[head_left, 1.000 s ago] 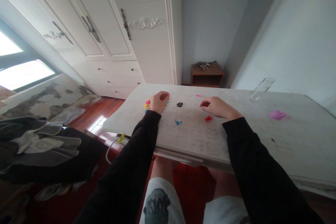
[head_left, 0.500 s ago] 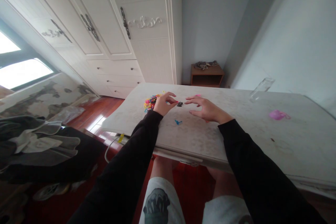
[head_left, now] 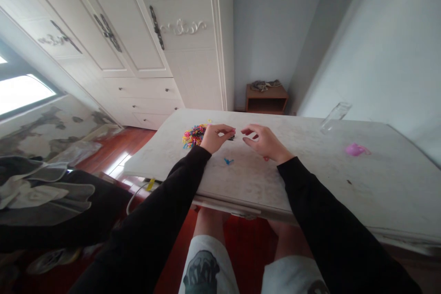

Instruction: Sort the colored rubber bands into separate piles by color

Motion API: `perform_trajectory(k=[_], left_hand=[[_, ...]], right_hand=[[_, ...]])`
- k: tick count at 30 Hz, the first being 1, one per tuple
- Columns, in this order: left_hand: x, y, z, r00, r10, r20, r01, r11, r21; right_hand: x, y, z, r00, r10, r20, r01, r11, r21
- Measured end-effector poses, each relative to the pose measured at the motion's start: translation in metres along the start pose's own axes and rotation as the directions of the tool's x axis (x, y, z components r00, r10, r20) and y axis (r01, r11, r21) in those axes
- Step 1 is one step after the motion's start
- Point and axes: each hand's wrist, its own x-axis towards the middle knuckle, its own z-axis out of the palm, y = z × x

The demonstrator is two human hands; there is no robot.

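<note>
My left hand [head_left: 217, 138] hovers low over the white table [head_left: 251, 183], its thumb and forefinger pinched on a small pink piece [head_left: 234, 130] too tiny to make out fully. Partly hidden beneath those fingertips are some small black pieces [head_left: 232, 138]. Beside the same hand, to the left, lies a heap of many-coloured small bands or links [head_left: 193, 137]. Facing it a short way to the right, my right hand [head_left: 264, 142] has curved fingers held apart, with nothing visible in them. Small blue pieces [head_left: 228, 161] lie nearer me, and a red piece [head_left: 266, 159] shows by the right wrist.
Toward the right of the table are a tilted clear glass bottle [head_left: 336, 118] and a pink pouch-like object [head_left: 356, 149]. A white wardrobe [head_left: 193, 69] and a small brown cabinet [head_left: 267, 101] stand beyond. Dark clothing [head_left: 69, 197] is piled at left.
My right hand has come slightly closer to the left, its fingers more curled. The left fingertips keep their pinch. The whole view has shifted a little sideways.
</note>
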Motion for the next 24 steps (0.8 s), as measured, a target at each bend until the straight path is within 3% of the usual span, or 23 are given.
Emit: perform_trajectory(k=[2,6,10,15,24], left_hand=[[0.012,0.010,0.005,0.999,-0.008,0.045,0.009,1.000,-0.024],[0.047,0.027,0.021,0.989,0.111,0.099,-0.102,0.991,-0.089],[0.075,0.024,0.045,0.980,0.106,0.168,-0.070,0.975,-0.212],[0.078,0.005,0.061,0.988,0.072,0.137,-0.018,0.931,-0.364],[0.065,0.001,0.055,0.985,0.040,0.165,0.035,0.902,-0.431]], right_hand=[[0.002,0.002,-0.004,0.993,0.053,-0.110,-0.047,0.997,0.057],[0.007,0.012,-0.010,0.961,0.124,-0.248,-0.066,0.971,0.231],[0.010,0.021,-0.015,0.904,0.238,-0.355,-0.077,0.908,0.412],[0.009,0.021,-0.018,0.897,0.282,-0.341,-0.111,0.890,0.442],[0.013,0.018,-0.011,0.884,0.368,-0.288,-0.184,0.841,0.509]])
